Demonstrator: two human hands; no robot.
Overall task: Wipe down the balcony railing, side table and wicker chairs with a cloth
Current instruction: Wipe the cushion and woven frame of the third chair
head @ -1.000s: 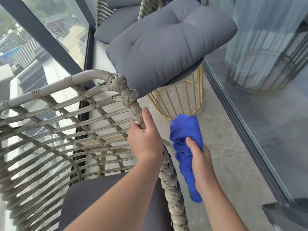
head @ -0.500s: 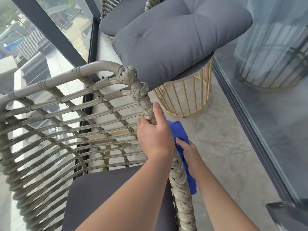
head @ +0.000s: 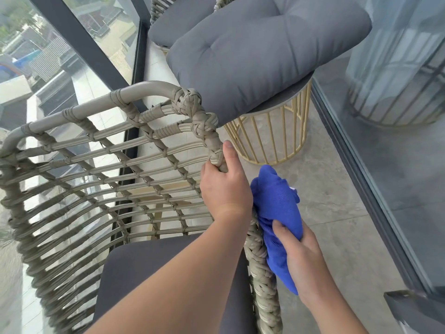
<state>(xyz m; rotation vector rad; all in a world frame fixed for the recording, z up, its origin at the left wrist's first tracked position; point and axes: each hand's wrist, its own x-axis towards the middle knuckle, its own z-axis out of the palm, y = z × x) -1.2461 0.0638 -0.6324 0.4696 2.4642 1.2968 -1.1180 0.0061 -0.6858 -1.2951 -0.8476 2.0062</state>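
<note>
The left hand [head: 225,186] is clamped on the woven edge of the near wicker chair [head: 101,169], thumb stretched up along the wrapped post and the other fingers curled round it from the inside. Just right of it, the right hand [head: 301,256] grips a bunched blue cloth [head: 277,203], fingers curled into the fabric, and holds the cloth against the outer side of that same chair edge, below the left hand. Part of the cloth bulges up above the right hand and a tail of it hangs down past the wrist. The chair's open lattice back curves away to the left, and a dark grey seat pad [head: 134,268] lies in it under the left forearm. Beyond the chair edge stands a round side counter [head: 274,138] with thin gold bars, and a thick grey cushion [head: 265,49] lies on its top, overhanging the rim on the near side. Farther off, partly cut by the top of the view, is a second chair [head: 178,22] with its own grey seat pad. The glass balcony railing [head: 79,42] with its dark frame runs along the left, rooftops showing through it. A glass door [head: 397,145] on a dark track lines the right side, above the grey stone floor [head: 337,213].
</note>
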